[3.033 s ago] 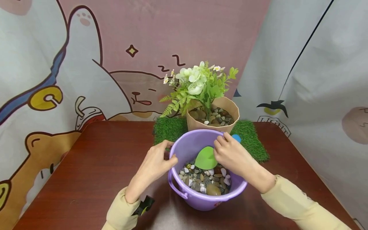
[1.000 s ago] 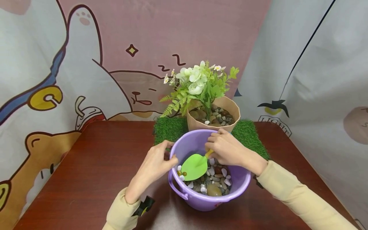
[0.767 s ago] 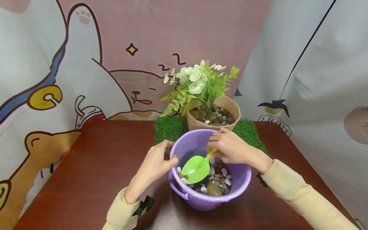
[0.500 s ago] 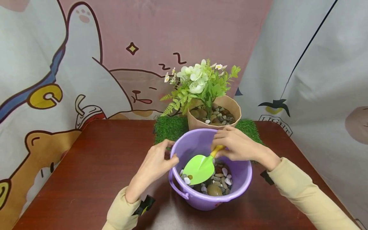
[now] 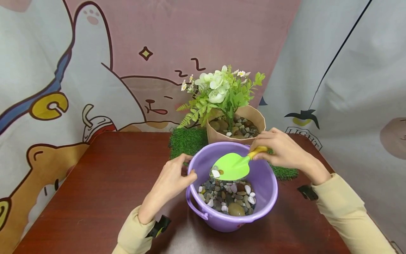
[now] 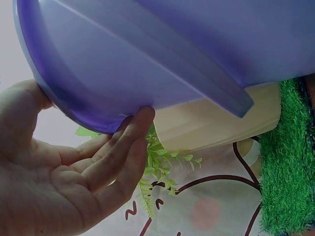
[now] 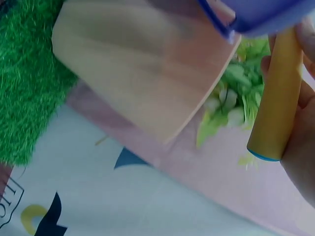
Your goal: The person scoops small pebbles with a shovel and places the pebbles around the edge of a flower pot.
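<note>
A purple bucket [image 5: 228,224] stands on the table, its bottom covered with mixed pebbles [image 5: 236,209]. My left hand [image 5: 169,180] grips its left rim, thumb inside and fingers outside; the left wrist view shows the fingers against the outer wall [image 6: 98,64]. In my right hand [image 5: 282,150] is a green toy trowel [image 5: 233,167], held by its yellow handle [image 5: 258,152]. The trowel's blade hangs tilted over the pebbles, inside the bucket's mouth, with a few small stones [image 5: 216,173] near its tip. The right wrist view shows the yellow handle's [image 7: 278,98] butt end.
Right behind the bucket stands a beige flower pot [image 5: 233,135] with pebbles and white flowers [image 5: 217,86] in it. Green artificial turf [image 5: 187,139] lies under the pot. The brown table [image 5: 127,169] extends to both sides, with a printed cloth [image 5: 152,28] behind.
My right hand has drawn the trowel from the left side of the bucket up off the pebbles and to the right, with a few stones on it. The left hand stays on the rim.
</note>
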The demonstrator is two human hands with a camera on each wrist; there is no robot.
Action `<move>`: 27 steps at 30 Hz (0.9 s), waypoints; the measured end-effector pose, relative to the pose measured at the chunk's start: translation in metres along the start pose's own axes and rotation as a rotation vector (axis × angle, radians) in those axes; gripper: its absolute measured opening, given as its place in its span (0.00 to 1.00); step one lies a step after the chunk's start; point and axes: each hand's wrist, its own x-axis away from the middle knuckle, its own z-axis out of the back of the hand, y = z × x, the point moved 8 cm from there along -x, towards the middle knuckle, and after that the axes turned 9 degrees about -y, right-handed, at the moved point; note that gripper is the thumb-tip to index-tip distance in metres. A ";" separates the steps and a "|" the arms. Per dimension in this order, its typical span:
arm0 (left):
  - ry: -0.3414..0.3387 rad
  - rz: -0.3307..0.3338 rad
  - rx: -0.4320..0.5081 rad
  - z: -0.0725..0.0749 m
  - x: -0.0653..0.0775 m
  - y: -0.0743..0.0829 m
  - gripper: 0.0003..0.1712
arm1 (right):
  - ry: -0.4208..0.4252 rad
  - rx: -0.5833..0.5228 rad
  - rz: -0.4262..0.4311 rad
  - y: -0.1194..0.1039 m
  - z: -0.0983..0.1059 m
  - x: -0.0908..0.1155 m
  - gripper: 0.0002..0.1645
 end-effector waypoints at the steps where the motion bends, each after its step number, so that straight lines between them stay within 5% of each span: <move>1: 0.000 0.000 0.000 0.000 0.000 0.000 0.20 | 0.002 0.007 -0.013 0.003 0.003 0.002 0.14; 15: -0.003 0.001 0.010 0.000 0.001 0.001 0.20 | 0.060 0.155 -0.213 0.051 0.041 0.026 0.10; 27: -0.004 -0.005 0.008 0.000 0.001 0.001 0.20 | 0.001 0.333 -0.573 0.095 0.054 0.041 0.09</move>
